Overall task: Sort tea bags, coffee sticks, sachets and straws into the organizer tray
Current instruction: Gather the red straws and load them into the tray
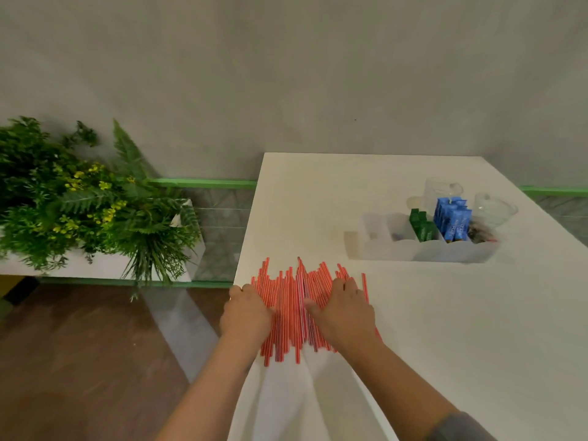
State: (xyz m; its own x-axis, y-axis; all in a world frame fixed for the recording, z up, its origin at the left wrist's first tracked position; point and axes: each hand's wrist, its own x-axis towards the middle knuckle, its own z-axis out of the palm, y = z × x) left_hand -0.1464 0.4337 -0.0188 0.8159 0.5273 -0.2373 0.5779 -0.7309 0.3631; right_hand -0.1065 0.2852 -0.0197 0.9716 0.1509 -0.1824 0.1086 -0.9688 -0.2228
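Both hands lie flat, palms down, on a spread of thin red-and-white striped straws (292, 300) at the white table's (445, 329) near-left edge — left hand (245, 316) and right hand (345, 310) grasping nothing. Beyond the straws to the right stands the translucent plastic organizer tray (423, 249) — green sachets (421, 226) and blue coffee sticks (451, 221) upright inside.

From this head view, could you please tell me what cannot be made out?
- Straws: middle parts hidden under the left hand and right hand.
- Organizer tray: rightmost compartment's dark contents too blurred.
- Blue sachets: print too small.
- Clear cups behind: contents unclear.
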